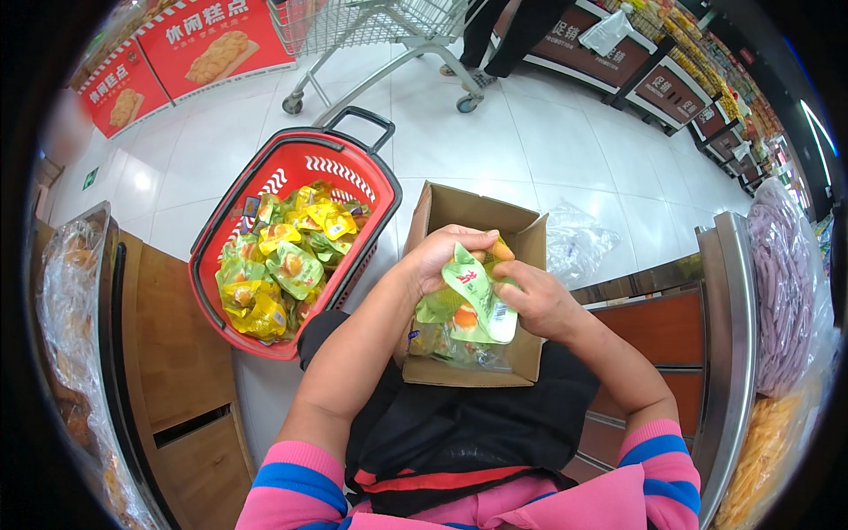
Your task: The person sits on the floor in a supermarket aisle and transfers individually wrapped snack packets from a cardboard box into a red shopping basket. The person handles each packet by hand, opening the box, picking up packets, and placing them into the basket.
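Both hands are over an open cardboard box (523, 358) that stands before my lap. My left hand (450, 255) grips the top of a green printed snack packet (474, 291) with yellow netting. My right hand (533, 295) pinches the netting at the packet's upper right side. More packets and clear plastic (460, 351) lie at the bottom of the box, partly hidden by the held one. Left of the box stands a red plastic shopping basket (218, 318) with a black rim, holding a heap of green and yellow packets (291, 255).
A metal shopping cart (381, 33) and a person's legs (503, 33) are at the top. Clear plastic film (573, 242) lies on the tiled floor beside the box. Wooden cabinets (179, 331) and a steel-edged display (732, 318) with bagged food (782, 291) flank me.
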Available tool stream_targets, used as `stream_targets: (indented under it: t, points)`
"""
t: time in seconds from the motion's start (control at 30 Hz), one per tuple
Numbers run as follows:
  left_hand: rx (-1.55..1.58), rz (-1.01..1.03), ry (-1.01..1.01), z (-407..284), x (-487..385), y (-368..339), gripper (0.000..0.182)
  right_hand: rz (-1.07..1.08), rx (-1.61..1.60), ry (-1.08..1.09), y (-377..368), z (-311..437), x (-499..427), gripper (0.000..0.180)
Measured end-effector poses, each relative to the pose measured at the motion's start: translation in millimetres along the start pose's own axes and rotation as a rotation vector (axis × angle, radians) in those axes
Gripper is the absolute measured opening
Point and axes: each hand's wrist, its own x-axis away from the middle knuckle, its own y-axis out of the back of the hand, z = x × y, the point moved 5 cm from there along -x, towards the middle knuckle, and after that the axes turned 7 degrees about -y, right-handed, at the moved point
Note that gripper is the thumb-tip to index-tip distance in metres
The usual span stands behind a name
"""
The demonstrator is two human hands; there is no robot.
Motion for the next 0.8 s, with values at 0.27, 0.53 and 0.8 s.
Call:
stream_targets:
  t: [0.27,0.53,0.8]
  points:
    - [-0.851,-0.371,-0.204,-16.5,1.3,15.6,0.026,0.283,-0.339,-0.446,16.9,-33.9,14.5,0.011]
    - [-0.767,-0.295,-0.322,-17.9,-0.7,0.8,0.029,0.463,-0.243,-0.709,19.7,-55.7,13.8,0.027]
    - [-0.529,-0.32,-0.316,-15.7,-7.3,5.5,0.032,0.505,-0.699,-0.792,-10.8,-56.4,20.8,0.029]
